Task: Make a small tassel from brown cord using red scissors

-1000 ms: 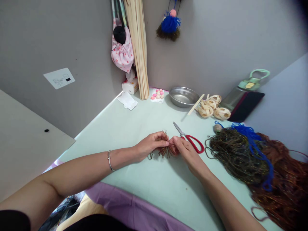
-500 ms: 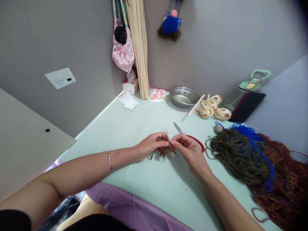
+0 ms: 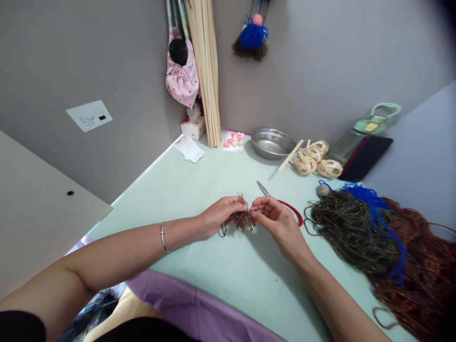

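Note:
Above the middle of the table, my left hand [image 3: 225,212] pinches a small brown yarn tassel [image 3: 242,221], its cut strands fanning out below and a few poking up past the thumb. Close on its right, my right hand [image 3: 272,213] has thumb and fingertips closed at the tassel's edge, on strands of it as far as I can see. What lies exactly between those fingertips is too small to make out. Scissors [image 3: 264,188] with a red handle lie just behind my right hand, partly hidden by it. A short loose brown strand [image 3: 223,232] shows under my left hand.
Dark green yarn [image 3: 349,228], blue yarn [image 3: 395,247] and brown yarn [image 3: 416,285] heap up at the right. Behind stand a metal bowl [image 3: 272,143], woven wood-strip balls [image 3: 306,161], a bottle [image 3: 351,137], a phone [image 3: 366,159], pink and white beads [image 3: 234,139] and wooden strips [image 3: 206,71].
My left hand has shifted slightly left with the tassel, and the tassel has turned a little. A small gap has opened between the two hands' fingertips.

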A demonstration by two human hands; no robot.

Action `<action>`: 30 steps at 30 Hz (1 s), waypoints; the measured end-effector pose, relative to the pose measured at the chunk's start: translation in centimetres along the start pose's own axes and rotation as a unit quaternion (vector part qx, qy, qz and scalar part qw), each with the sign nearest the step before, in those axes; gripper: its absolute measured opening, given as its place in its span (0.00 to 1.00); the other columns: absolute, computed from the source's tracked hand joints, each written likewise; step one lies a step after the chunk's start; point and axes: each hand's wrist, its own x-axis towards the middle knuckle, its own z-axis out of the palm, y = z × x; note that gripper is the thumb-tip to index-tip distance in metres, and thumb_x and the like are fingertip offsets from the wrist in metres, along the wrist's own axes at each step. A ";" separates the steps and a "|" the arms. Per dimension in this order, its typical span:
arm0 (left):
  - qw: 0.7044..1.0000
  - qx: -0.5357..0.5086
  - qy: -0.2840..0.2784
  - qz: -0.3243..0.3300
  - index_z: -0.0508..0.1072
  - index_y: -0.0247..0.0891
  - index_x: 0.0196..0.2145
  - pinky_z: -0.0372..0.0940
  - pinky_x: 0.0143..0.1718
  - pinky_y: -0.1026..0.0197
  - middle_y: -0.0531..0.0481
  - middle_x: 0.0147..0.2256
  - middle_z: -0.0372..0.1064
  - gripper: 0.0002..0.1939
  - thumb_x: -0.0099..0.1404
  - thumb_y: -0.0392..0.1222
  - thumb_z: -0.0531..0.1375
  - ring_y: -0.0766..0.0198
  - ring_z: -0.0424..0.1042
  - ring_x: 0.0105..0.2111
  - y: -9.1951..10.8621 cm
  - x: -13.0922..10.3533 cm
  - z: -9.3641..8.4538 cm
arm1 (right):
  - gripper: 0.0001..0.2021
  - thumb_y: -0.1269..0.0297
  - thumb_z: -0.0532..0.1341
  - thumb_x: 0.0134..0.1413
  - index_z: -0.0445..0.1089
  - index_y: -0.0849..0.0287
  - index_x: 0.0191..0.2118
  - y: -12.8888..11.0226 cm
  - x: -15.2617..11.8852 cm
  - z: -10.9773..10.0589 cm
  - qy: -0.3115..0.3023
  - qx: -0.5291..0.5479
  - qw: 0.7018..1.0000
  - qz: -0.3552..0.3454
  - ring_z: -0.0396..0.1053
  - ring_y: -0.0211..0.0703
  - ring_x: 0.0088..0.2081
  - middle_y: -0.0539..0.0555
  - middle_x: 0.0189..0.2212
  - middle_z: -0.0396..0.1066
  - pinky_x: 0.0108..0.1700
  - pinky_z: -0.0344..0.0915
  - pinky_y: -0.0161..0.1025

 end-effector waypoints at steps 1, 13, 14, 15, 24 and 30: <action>1.000 0.005 0.003 0.005 0.67 0.34 0.32 0.60 0.26 0.69 0.53 0.27 0.64 0.10 0.59 0.43 0.63 0.72 0.64 0.24 0.0 0.0 0.0 | 0.14 0.59 0.71 0.46 0.69 0.57 0.37 0.0 0.0 0.0 0.003 -0.001 1.000 -0.002 0.68 0.39 0.33 0.51 0.32 0.71 0.35 0.66 0.37; 0.998 -0.028 -0.020 0.044 0.67 0.37 0.36 0.59 0.28 0.69 0.54 0.30 0.64 0.15 0.58 0.47 0.67 0.73 0.65 0.26 0.0 -0.1 -0.4 | 0.11 0.63 0.69 0.49 0.68 0.57 0.36 0.5 0.0 0.1 -0.014 0.028 0.999 0.011 0.65 0.35 0.30 0.48 0.29 0.69 0.33 0.63 0.33; 0.998 -0.037 -0.023 0.040 0.67 0.38 0.36 0.59 0.28 0.69 0.54 0.31 0.64 0.15 0.58 0.47 0.67 0.72 0.66 0.26 0.0 0.0 -0.4 | 0.11 0.63 0.69 0.49 0.68 0.58 0.36 0.6 0.0 0.1 -0.015 0.032 0.999 0.012 0.65 0.35 0.30 0.48 0.29 0.69 0.33 0.62 0.33; 0.998 -0.044 -0.027 0.036 0.66 0.38 0.37 0.59 0.27 0.69 0.54 0.31 0.64 0.16 0.58 0.47 0.67 0.72 0.66 0.26 -0.1 0.1 -0.5 | 0.10 0.63 0.69 0.49 0.68 0.58 0.35 0.5 -0.1 0.1 -0.016 0.036 0.999 0.013 0.65 0.35 0.30 0.48 0.29 0.69 0.33 0.62 0.33; 0.995 -0.002 -0.060 0.081 0.65 0.38 0.37 0.61 0.30 0.68 0.55 0.30 0.64 0.14 0.61 0.46 0.65 0.71 0.68 0.27 -0.6 0.1 -0.4 | 0.04 0.67 0.65 0.51 0.72 0.60 0.33 0.5 0.0 -0.2 -0.032 0.077 0.994 0.076 0.61 0.35 0.28 0.48 0.26 0.66 0.33 0.61 0.33; 0.997 0.009 -0.039 0.060 0.66 0.37 0.35 0.59 0.30 0.67 0.54 0.30 0.64 0.15 0.58 0.47 0.67 0.72 0.64 0.27 -0.4 0.0 -0.3 | 0.03 0.69 0.65 0.51 0.71 0.61 0.31 -0.2 -0.1 -0.3 -0.035 0.191 0.977 0.083 0.61 0.34 0.28 0.52 0.30 0.68 0.25 0.57 0.30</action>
